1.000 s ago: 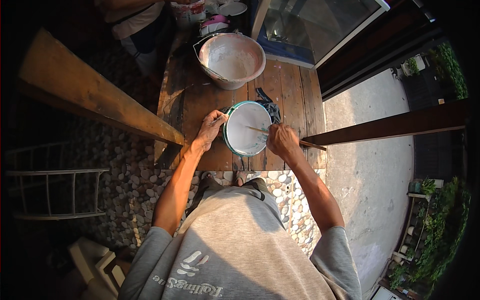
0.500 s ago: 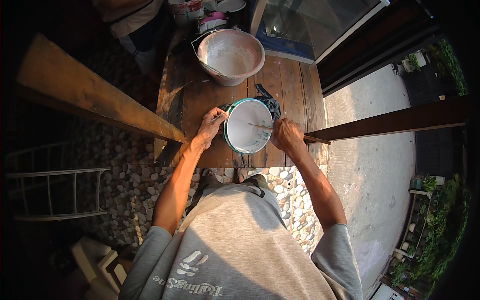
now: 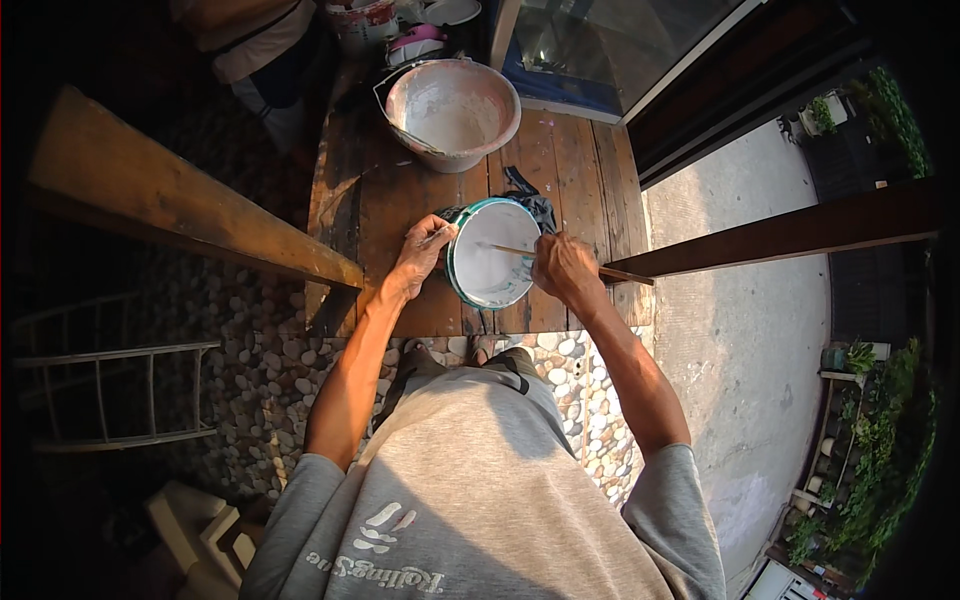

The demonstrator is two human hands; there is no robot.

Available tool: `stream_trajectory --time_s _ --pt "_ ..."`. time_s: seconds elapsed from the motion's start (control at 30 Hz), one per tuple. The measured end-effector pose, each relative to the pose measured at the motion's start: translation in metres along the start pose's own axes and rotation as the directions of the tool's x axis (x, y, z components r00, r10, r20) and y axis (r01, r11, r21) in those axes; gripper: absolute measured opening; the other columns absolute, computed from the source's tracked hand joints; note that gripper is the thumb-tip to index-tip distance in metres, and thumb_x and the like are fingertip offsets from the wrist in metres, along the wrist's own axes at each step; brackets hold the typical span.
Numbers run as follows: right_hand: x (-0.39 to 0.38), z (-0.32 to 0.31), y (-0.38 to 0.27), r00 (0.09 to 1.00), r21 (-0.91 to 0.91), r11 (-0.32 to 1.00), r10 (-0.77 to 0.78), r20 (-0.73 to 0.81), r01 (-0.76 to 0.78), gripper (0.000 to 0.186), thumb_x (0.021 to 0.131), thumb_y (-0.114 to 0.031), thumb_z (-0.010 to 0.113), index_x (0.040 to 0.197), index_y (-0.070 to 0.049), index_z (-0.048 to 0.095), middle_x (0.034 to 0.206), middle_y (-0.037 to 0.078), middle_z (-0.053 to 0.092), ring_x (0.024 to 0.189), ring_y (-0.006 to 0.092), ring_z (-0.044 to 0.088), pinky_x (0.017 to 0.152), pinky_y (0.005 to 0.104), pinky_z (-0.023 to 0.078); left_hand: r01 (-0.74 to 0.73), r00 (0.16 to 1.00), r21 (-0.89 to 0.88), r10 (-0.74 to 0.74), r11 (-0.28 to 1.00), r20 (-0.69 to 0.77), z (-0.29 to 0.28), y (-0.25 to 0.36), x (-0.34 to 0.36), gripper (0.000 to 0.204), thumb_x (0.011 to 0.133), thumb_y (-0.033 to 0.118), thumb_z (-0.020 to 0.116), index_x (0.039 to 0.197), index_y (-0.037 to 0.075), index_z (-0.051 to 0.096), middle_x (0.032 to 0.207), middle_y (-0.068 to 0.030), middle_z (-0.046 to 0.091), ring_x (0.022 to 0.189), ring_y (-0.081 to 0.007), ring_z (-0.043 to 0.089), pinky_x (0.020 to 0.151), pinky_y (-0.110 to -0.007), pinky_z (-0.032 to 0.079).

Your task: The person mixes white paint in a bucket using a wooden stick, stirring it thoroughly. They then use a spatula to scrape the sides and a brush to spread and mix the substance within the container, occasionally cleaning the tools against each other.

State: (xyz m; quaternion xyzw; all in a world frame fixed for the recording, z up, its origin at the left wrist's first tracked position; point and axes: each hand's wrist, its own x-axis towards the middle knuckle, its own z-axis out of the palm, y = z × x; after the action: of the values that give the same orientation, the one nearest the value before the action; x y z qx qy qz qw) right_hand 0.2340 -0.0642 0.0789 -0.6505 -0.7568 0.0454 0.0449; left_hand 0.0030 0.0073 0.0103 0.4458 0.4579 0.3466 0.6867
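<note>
On table centre: paint can (image 3: pixel 492 254), white paint inside, teal rim.
Left hand (image 3: pixel 424 255): at can's 9 o'clock, fingers closed on its side.
Right hand (image 3: pixel 565 266): at can's 3 o'clock, clamped on stick (image 3: pixel 520 251) reaching into paint.
Bucket (image 3: pixel 452 108): 12 o'clock, apart from can.
Rag (image 3: pixel 535 203): behind can, touching.

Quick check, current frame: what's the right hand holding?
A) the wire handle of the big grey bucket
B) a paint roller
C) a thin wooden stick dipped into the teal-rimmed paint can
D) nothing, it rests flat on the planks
C: the right hand grips a thin wooden stick whose tip reaches into the white paint of the teal-rimmed paint can, while the left hand rests against the can's side.
</note>
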Motion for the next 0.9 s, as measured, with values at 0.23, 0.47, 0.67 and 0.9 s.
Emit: stream_trajectory --time_s 0.23,0.47,0.67,0.9 --pt "-0.013 0.021 -0.01 0.982 0.13 0.991 0.005 0.187 -0.03 0.02 0.079 -0.017 0.055 0.077 0.001 0.064 0.07 0.021 0.063 0.071 0.0365 0.066 0.065 0.0434 0.054 0.002 1.0 0.004 -0.002 1.0 0.013 0.003 0.004 -0.001 0.018 0.088 0.028 0.066 0.086 0.011 0.059 0.073 0.0075 0.051 0.065 -0.0014 0.044 0.056 -0.02 0.037" --pt "-0.006 0.004 0.002 0.996 0.065 0.995 0.066 0.067 -0.07 0.022 0.075 -0.015 0.056 0.086 0.002 0.063 0.082 0.027 0.064 0.076 0.0372 0.067 0.07 0.0435 0.055 0.063 0.998 0.013 -0.063 0.998 -0.01 -0.002 0.01 -0.005 0.019 0.088 0.03 0.065 0.085 0.013 0.058 0.072 0.008 0.051 0.064 -0.0012 0.045 0.056 -0.02 0.04" --pt "-0.015 0.026 -0.006 0.992 0.129 0.991 0.02 0.125 -0.037 0.018 0.079 -0.017 0.056 0.077 -0.001 0.064 0.076 0.022 0.065 0.063 0.0369 0.064 0.063 0.0441 0.054 0.059 0.998 0.012 -0.058 0.998 -0.016 0.003 0.01 -0.006 0.019 0.089 0.03 0.065 0.085 0.013 0.059 0.072 0.0082 0.051 0.064 -0.0015 0.045 0.056 -0.02 0.04" --pt "-0.008 0.032 0.007 0.993 0.028 1.0 0.014 -0.114 -0.011 0.018 0.079 -0.015 0.055 0.074 -0.001 0.065 0.072 0.019 0.066 0.065 0.0329 0.066 0.063 0.0428 0.054 0.068 0.997 0.02 -0.068 0.997 -0.025 -0.006 0.005 -0.005 0.02 0.089 0.031 0.064 0.085 0.013 0.059 0.072 0.0071 0.051 0.065 -0.0022 0.047 0.055 -0.021 0.04"
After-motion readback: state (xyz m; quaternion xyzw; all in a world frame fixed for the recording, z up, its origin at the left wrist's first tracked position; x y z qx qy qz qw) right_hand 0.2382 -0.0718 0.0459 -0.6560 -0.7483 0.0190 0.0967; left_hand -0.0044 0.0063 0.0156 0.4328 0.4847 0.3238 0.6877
